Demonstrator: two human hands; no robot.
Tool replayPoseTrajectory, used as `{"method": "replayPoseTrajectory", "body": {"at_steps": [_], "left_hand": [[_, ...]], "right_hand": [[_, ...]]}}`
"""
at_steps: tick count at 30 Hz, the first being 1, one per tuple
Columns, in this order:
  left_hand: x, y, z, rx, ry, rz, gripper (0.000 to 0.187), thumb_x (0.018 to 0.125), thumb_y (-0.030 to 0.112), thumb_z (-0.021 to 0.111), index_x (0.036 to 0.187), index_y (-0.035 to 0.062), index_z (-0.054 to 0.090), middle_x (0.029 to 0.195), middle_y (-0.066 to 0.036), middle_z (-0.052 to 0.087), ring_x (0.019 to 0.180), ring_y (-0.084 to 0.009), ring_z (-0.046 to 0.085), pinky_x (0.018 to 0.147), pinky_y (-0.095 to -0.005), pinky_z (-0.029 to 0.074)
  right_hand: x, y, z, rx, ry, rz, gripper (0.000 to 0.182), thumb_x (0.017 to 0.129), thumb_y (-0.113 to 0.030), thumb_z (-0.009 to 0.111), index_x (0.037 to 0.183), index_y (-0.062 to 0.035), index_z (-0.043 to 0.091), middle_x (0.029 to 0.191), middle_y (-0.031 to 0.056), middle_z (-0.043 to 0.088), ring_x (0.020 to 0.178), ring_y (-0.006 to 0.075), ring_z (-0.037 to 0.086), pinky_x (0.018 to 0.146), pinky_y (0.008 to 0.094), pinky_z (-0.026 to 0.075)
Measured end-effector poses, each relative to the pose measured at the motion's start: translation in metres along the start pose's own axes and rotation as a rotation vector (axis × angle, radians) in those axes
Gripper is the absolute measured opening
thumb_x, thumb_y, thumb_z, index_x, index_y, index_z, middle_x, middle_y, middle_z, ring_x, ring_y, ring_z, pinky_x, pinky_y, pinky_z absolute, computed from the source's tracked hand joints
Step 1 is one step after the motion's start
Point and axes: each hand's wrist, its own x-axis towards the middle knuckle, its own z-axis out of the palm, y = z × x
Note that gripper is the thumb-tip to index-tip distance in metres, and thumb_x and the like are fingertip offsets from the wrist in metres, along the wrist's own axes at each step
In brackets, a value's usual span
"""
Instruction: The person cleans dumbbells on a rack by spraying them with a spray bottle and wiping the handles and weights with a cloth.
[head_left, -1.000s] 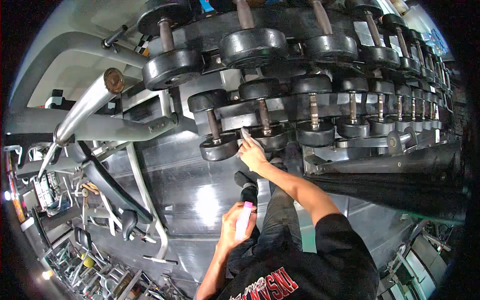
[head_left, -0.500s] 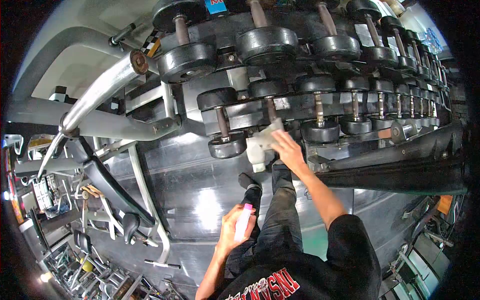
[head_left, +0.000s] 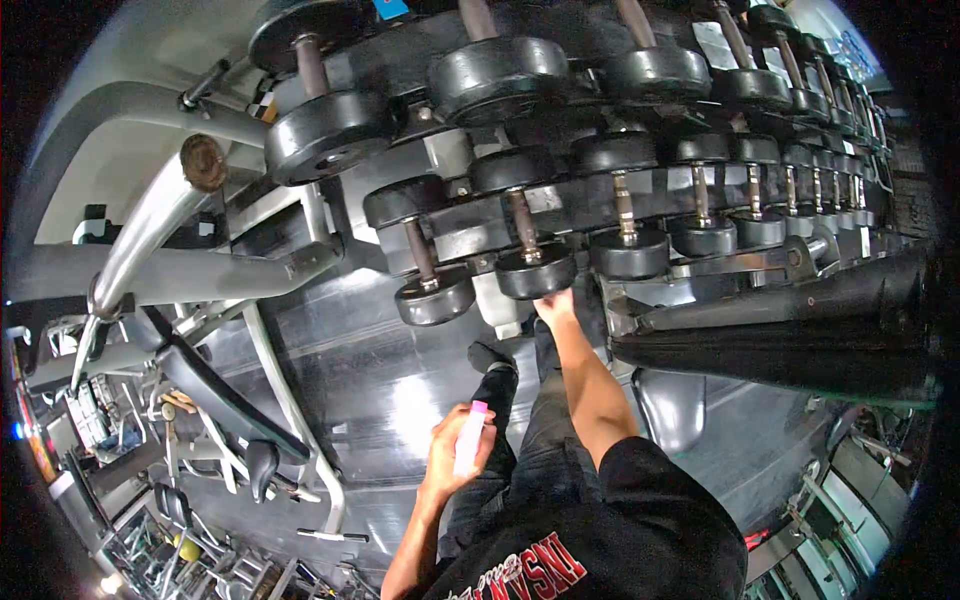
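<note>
My left hand (head_left: 444, 455) is wrapped round a small white bottle (head_left: 469, 442) with a pink cap, held above my legs. Ahead of it, my right hand (head_left: 557, 305) reaches to the underside of a black dumbbell (head_left: 535, 273) on the lower rack row. The near end of that dumbbell hides my right fingers, so their grip does not show. No cloth is visible now. Neighbouring dumbbells sit on either side, one to the left (head_left: 435, 298) and one to the right (head_left: 629, 255).
Larger dumbbells (head_left: 500, 75) line the upper rack row. A metal-framed machine (head_left: 160, 225) with a padded bench (head_left: 215, 375) stands at the left. The rack's dark end beam (head_left: 760, 325) juts out to the right. Below is dark, shiny flooring (head_left: 400, 370).
My right hand has gone from wiping over the dumbbell with a pale cloth to beneath its near end, and the cloth has dropped out of sight. The left hand keeps the bottle.
</note>
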Motion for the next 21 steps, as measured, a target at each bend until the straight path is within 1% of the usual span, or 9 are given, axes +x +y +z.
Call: {"method": "replayPoseTrajectory", "body": {"at_steps": [4, 6, 8, 10, 12, 16, 17, 19, 21], "left_hand": [[0.009, 0.004, 0.004, 0.021, 0.0, 0.025, 0.014, 0.077, 0.0, 0.066, 0.09, 0.0034, 0.061, 0.08, -0.008, 0.062, 0.065, -0.0159, 0.059, 0.06, -0.0283, 0.048], [0.01, 0.006, 0.009, 0.018, -0.001, 0.047, 0.015, 0.077, -0.001, 0.065, 0.091, 0.0034, 0.061, 0.08, -0.008, 0.062, 0.065, -0.0159, 0.059, 0.06, -0.0283, 0.048], [0.014, 0.009, 0.014, -0.005, -0.013, 0.012, 0.015, 0.077, -0.001, 0.065, 0.091, 0.0034, 0.06, 0.081, -0.009, 0.062, 0.065, -0.0157, 0.06, 0.06, -0.0284, 0.049], [0.02, 0.012, 0.019, -0.025, -0.021, -0.018, 0.015, 0.077, -0.002, 0.065, 0.091, 0.0034, 0.06, 0.081, -0.009, 0.062, 0.066, -0.0155, 0.06, 0.061, -0.0286, 0.049], [0.024, 0.015, 0.023, -0.012, -0.014, -0.005, 0.016, 0.077, -0.002, 0.065, 0.092, 0.0034, 0.06, 0.083, -0.008, 0.063, 0.067, -0.0144, 0.06, 0.061, -0.0287, 0.049], [0.03, 0.014, 0.029, -0.02, 0.023, -0.032, 0.019, 0.073, -0.002, 0.067, 0.09, 0.0041, 0.064, 0.086, -0.011, 0.066, 0.075, -0.0245, 0.066, 0.068, -0.0331, 0.052], [0.03, 0.012, 0.029, -0.039, 0.035, -0.037, 0.019, 0.073, -0.002, 0.067, 0.091, 0.0043, 0.064, 0.086, -0.011, 0.066, 0.075, -0.024, 0.066, 0.068, -0.0328, 0.052], [0.029, 0.006, 0.033, -0.055, 0.05, -0.05, 0.019, 0.074, -0.002, 0.067, 0.091, 0.0044, 0.064, 0.086, -0.012, 0.066, 0.075, -0.0234, 0.066, 0.067, -0.0324, 0.052], [0.025, 0.001, 0.037, -0.086, 0.12, -0.046, 0.017, 0.076, -0.002, 0.066, 0.091, 0.0043, 0.064, 0.085, -0.012, 0.065, 0.074, -0.0223, 0.065, 0.066, -0.0315, 0.052]], "right_hand": [[-0.02, -0.013, -0.002, -0.176, -0.037, 0.039, 0.015, 0.088, -0.018, 0.053, 0.099, -0.0125, 0.062, 0.094, 0.0048, 0.067, 0.086, 0.0226, 0.062, 0.075, 0.0375, 0.052], [-0.064, -0.007, 0.034, -0.017, 0.231, -0.057, 0.02, 0.091, -0.022, 0.052, 0.107, -0.0137, 0.061, 0.1, 0.0029, 0.066, 0.085, 0.0224, 0.062, 0.073, 0.0386, 0.051], [-0.103, -0.013, 0.025, -0.061, 0.07, 0.005, 0.02, 0.096, -0.024, 0.049, 0.103, -0.0105, 0.063, 0.098, 0.0038, 0.068, 0.089, 0.0196, 0.065, 0.079, 0.0356, 0.054], [-0.134, -0.009, 0.039, -0.203, 0.246, -0.007, 0.026, 0.098, -0.025, 0.045, 0.108, -0.0083, 0.061, 0.099, 0.0042, 0.068, 0.09, 0.0198, 0.065, 0.084, 0.0333, 0.053], [-0.166, -0.005, 0.07, -0.183, 0.062, 0.079, 0.028, 0.098, -0.026, 0.043, 0.107, -0.0082, 0.062, 0.099, 0.0044, 0.068, 0.091, 0.0209, 0.064, 0.084, 0.0373, 0.053], [-0.076, -0.01, -0.013, -0.11, -0.056, 0.147, 0.03, 0.096, -0.027, 0.043, 0.109, -0.0072, 0.061, 0.107, 0.0073, 0.066, 0.099, 0.0233, 0.062, 0.088, 0.0426, 0.051], [-0.037, -0.007, -0.039, 0.051, -0.467, 0.265, 0.031, 0.096, -0.028, 0.043, 0.11, -0.0071, 0.06, 0.112, 0.0086, 0.064, 0.101, 0.025, 0.061, 0.09, 0.0442, 0.05], [-0.007, -0.003, -0.03, 0.223, -0.87, 0.383, 0.032, 0.095, -0.028, 0.043, 0.112, -0.0069, 0.06, 0.118, 0.0098, 0.062, 0.104, 0.0267, 0.06, 0.092, 0.0457, 0.049], [-0.016, 0.012, 0.009, -0.007, -0.151, 0.204, 0.032, 0.095, -0.029, 0.043, 0.111, -0.0076, 0.06, 0.119, 0.009, 0.062, 0.101, 0.0272, 0.06, 0.092, 0.0452, 0.049]]}}
